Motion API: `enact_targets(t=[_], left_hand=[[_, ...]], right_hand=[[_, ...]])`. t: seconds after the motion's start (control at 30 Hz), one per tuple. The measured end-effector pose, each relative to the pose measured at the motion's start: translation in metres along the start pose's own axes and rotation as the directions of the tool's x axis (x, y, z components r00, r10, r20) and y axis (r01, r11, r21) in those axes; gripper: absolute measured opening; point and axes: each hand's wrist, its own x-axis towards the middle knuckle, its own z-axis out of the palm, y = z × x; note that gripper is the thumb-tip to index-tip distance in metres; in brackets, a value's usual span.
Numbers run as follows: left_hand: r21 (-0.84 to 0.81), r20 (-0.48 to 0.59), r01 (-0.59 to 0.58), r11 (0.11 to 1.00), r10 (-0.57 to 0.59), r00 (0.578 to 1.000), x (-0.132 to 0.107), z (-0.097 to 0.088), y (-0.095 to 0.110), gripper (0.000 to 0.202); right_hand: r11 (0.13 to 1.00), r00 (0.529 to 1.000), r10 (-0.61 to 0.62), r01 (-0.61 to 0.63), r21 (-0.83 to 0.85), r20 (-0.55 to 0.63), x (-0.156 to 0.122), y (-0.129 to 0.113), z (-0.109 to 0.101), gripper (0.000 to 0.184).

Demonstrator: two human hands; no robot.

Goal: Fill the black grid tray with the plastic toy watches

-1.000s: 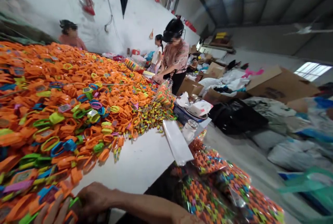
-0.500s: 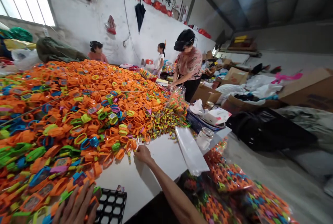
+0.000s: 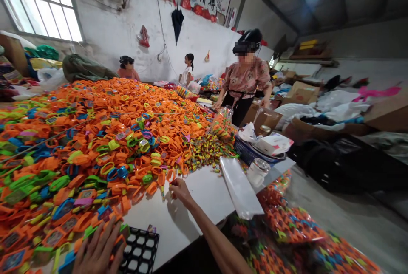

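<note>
My left hand [image 3: 100, 248] lies palm down with fingers spread over orange and green toy watches at the near edge of the heap. Beside it, a black plastic grid tray [image 3: 140, 250] sits on the white tabletop [image 3: 204, 189]. My right hand [image 3: 182, 192] is at the foot of the heap, fingers curled down and pinched together; whatever lies in them is hidden. A small yellow-green tube [image 3: 162, 192] lies just left of its fingertips. The big heap of toy watches [image 3: 127, 108], mostly orange, spreads behind both hands.
Small yellow-and-green tubes [image 3: 210, 148] are piled at the heap's right. A clear plastic sleeve [image 3: 240, 189], a jar [image 3: 257, 172] and a blue basket [image 3: 251, 153] stand near the table's right edge. Filled bags [image 3: 293, 223] lie below. A co-worker [image 3: 247, 78] stands across the table.
The view has swung slightly left. My right hand stays at the heap's foot, its fingers shifted a little. The left hand keeps its place. The co-worker has straightened up, arms farther apart.
</note>
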Motion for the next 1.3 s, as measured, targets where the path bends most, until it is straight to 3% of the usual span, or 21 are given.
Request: enact_targets(t=[0.13,0.3,0.43,0.53,0.7,0.83,1.07,1.3], left_hand=[[0.051,0.033,0.147,0.988,-0.149,0.988,0.021,-0.005,0.012,0.062],[0.057,0.121,0.175,0.983,-0.181,0.976,0.028,-0.009,0.018,0.057],[0.045,0.075,0.154,0.987,-0.158,0.985,0.025,-0.008,0.015,0.049],[0.047,0.062,0.143,0.989,-0.145,0.987,0.03,-0.011,0.017,0.047],[0.071,0.19,0.213,0.975,-0.223,0.956,0.045,-0.026,0.033,0.041],[0.043,0.281,0.284,0.958,-0.285,0.916,0.051,-0.028,0.038,0.039],[0.007,0.268,0.294,0.956,-0.285,0.92,0.05,-0.029,0.04,0.041],[-0.023,0.296,0.316,0.949,-0.295,0.908,0.049,-0.027,0.038,0.043]], right_hand=[[0.974,0.993,-0.024,-0.003,0.227,0.115,-0.018,0.0,0.013,0.015],[0.981,0.958,-0.008,-0.048,0.186,0.287,-0.03,0.0,0.039,0.012],[0.985,0.955,-0.012,-0.04,0.169,0.298,-0.029,0.004,0.057,0.019],[0.989,0.936,-0.005,-0.047,0.14,0.351,-0.031,0.002,0.062,0.013],[0.999,0.931,0.019,-0.035,0.038,0.364,-0.041,-0.007,0.061,0.009],[0.996,0.915,0.037,-0.066,0.057,0.403,-0.04,0.0,0.068,0.006],[0.99,0.885,0.012,-0.076,0.117,0.465,-0.042,0.006,0.073,0.014],[0.972,0.883,-0.06,-0.054,0.227,0.466,-0.037,0.004,0.08,0.038]])
